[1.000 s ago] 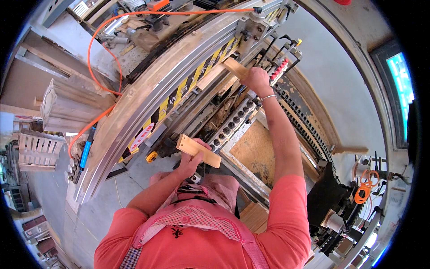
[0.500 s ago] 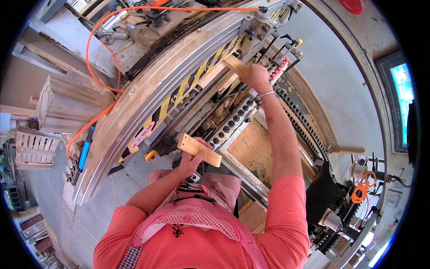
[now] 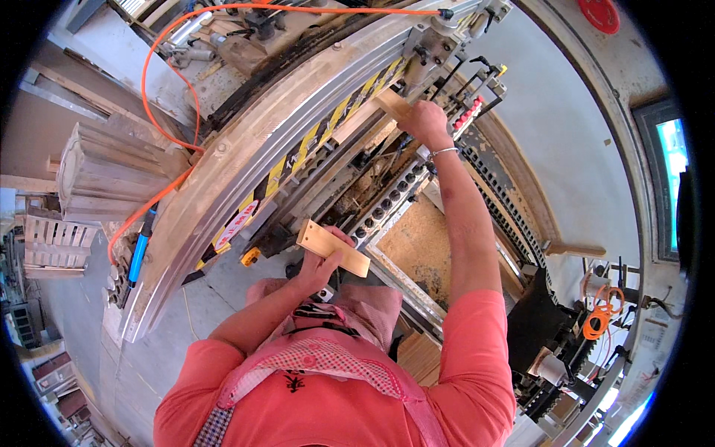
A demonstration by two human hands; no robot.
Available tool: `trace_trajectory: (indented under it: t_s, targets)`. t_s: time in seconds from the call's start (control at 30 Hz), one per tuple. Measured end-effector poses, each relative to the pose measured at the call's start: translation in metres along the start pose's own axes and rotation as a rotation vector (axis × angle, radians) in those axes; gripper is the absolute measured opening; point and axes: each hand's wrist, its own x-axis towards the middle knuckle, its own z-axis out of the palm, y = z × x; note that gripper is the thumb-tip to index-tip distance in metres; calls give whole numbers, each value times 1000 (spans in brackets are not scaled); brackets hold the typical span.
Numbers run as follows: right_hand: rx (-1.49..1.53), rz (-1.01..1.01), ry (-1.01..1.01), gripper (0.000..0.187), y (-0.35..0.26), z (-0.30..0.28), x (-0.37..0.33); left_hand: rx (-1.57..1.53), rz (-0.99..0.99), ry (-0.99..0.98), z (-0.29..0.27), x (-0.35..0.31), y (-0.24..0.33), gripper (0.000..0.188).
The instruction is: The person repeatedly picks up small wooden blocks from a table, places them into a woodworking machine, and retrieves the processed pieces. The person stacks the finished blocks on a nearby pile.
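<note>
Fingers point(image 3: 341, 235) of left hand point(image 3: 316, 271) wrapped round drilled wooden block point(image 3: 332, 247); right hand point(image 3: 427, 121) gripping wooden piece point(image 3: 391, 103), fingertips hidden.

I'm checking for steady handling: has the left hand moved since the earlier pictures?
No, not clearly in any direction: the left hand, holding a wooden block, keeps about the same place near the lower end of the row of black round fittings.

Wooden block point(image 3: 331, 244) partly hides the left fingers point(image 3: 340, 235)

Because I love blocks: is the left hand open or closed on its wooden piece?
Closed: the left hand grips the wooden piece, thumb over its face, fingers past its far edge.
</note>
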Motion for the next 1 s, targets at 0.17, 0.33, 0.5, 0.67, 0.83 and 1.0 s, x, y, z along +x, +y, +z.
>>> trace_trajectory:
  t_s: [0.17,0.33,0.5,0.67,0.83,1.0]
  targets:
    - [15,10,20,38,5,7,3,2,-24,-12,-2,-1,-3,21]
    - [10,8,2,38,3,1,2,-30,-54,-21,-1,0,-1,22]
    - [7,6,9,38,-4,-5,-1,-26,-67,12,-1,-2,-1,31]
    - [-14,-44,52,39,7,6,3,-124,-66,27,3,-2,-1,26]
    - [-134,-73,-15,40,-4,-6,1,-120,-42,34,2,-3,3,27]
    - [-213,-180,28,41,5,0,2,-109,12,14,1,-3,-12,27]
